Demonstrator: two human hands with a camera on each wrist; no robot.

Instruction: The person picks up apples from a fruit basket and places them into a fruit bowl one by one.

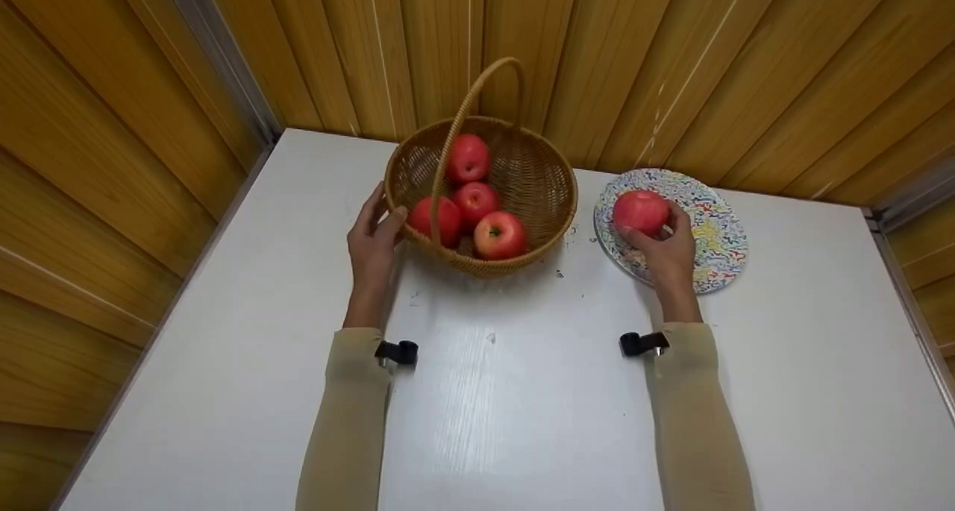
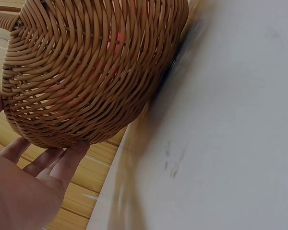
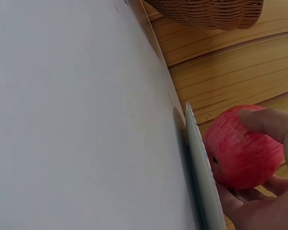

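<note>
A brown wicker basket (image 1: 548,190) with a tall arched handle stands toward the back of the table, several red apples (image 1: 501,236) inside it. My left hand (image 1: 375,246) holds the basket's left side, thumb at the rim and fingers against the outer weave. In the left wrist view, that hand (image 2: 33,182) supports the woven wall (image 2: 86,72). On the right, a red apple (image 1: 640,212) is gripped by my right hand (image 1: 674,250) over a round, colourfully speckled plate (image 1: 716,235). The right wrist view shows thumb and fingers around this apple (image 3: 245,148), close to the plate's face (image 3: 201,167).
Everything stands on a white table (image 1: 507,392). Yellow wood-plank walls (image 1: 597,71) rise directly behind it and at the left. A black wrist-camera mount (image 1: 403,352) sits on each sleeve.
</note>
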